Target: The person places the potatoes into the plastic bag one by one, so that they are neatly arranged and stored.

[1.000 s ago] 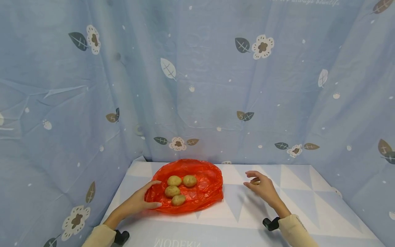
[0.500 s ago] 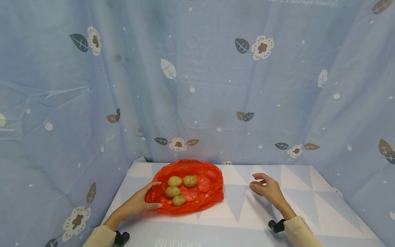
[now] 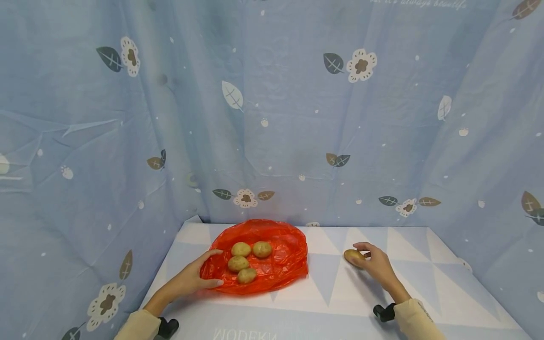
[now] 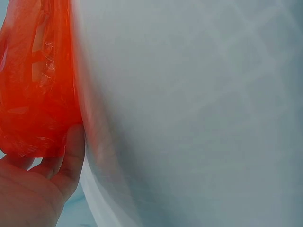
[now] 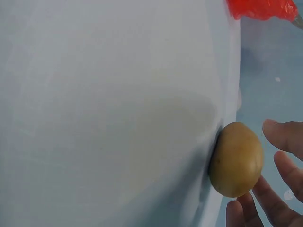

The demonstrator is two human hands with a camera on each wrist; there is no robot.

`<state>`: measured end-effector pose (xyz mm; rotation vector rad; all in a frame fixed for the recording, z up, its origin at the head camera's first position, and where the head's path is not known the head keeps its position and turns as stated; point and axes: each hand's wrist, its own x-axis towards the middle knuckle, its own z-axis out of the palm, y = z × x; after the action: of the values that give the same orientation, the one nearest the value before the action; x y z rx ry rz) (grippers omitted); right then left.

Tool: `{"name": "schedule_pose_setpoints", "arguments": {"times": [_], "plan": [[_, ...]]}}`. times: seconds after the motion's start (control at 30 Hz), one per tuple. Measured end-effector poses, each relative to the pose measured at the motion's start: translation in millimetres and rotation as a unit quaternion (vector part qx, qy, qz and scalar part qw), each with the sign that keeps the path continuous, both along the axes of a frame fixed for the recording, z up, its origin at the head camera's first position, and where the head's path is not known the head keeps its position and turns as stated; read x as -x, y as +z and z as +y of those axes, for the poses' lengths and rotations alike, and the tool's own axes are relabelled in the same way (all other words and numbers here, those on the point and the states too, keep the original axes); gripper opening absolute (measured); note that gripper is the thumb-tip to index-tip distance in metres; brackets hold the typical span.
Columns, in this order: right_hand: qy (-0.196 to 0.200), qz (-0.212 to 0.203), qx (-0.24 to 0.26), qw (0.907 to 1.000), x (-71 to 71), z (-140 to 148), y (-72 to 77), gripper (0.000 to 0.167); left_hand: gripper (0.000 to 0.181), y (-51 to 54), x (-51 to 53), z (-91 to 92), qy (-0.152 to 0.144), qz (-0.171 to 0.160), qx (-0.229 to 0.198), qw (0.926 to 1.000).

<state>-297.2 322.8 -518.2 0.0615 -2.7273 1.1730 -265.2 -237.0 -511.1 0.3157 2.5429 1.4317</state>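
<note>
A red plastic bag (image 3: 282, 264) lies spread wide on the table, with several potatoes (image 3: 239, 263) in its hollow. My left hand (image 3: 191, 277) holds the bag's left end between thumb and fingers; in the left wrist view its fingers (image 4: 72, 158) lie against the red film. Farther right, a single potato (image 3: 354, 258) rests on the tabletop. Beside that potato is my right hand (image 3: 378, 267), its fingers loosely bent. In the right wrist view, a gap shows between the thumb side and the potato (image 5: 236, 160), while lower fingertips lie close to its end; contact there is unclear.
The table (image 3: 327, 293) has a cloth of white and pale blue triangles. Blue patterned curtain (image 3: 297, 118) encloses the back and both sides. Black wrist mounts (image 3: 384, 312) sit at the sleeves. Table surface lies between the bag and the lone potato.
My right hand has shifted right and drawn back from the lone potato, which was hidden a second ago and now shows on the table. The left hand and bag look unchanged.
</note>
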Motion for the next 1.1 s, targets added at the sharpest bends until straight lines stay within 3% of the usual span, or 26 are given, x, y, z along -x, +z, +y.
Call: {"name": "schedule_pose_setpoints", "arguments": {"times": [0.17, 0.43, 0.8, 1.1], "plan": [[-0.009, -0.023, 0.002, 0.9997, 0.3, 2, -4.0, 0.047, 0.085, -0.1, 0.4, 0.0, 0.0, -0.003, -0.002, 1.0], [0.001, -0.015, -0.011, 0.9998, 4.6, 2, -11.3, 0.051, 0.085, 0.6, 0.8, 0.1, 0.006, -0.01, 0.001, 0.9999], [-0.018, -0.058, -0.006, 0.9981, 4.9, 0, -13.6, 0.061, 0.086, -0.5, 0.0, 0.2, 0.008, -0.003, 0.006, 0.9999], [-0.027, -0.043, -0.024, 0.9984, 6.0, 4, -16.8, 0.062, 0.086, -0.3, 0.5, -0.3, 0.009, -0.004, 0.002, 0.9999]]}}
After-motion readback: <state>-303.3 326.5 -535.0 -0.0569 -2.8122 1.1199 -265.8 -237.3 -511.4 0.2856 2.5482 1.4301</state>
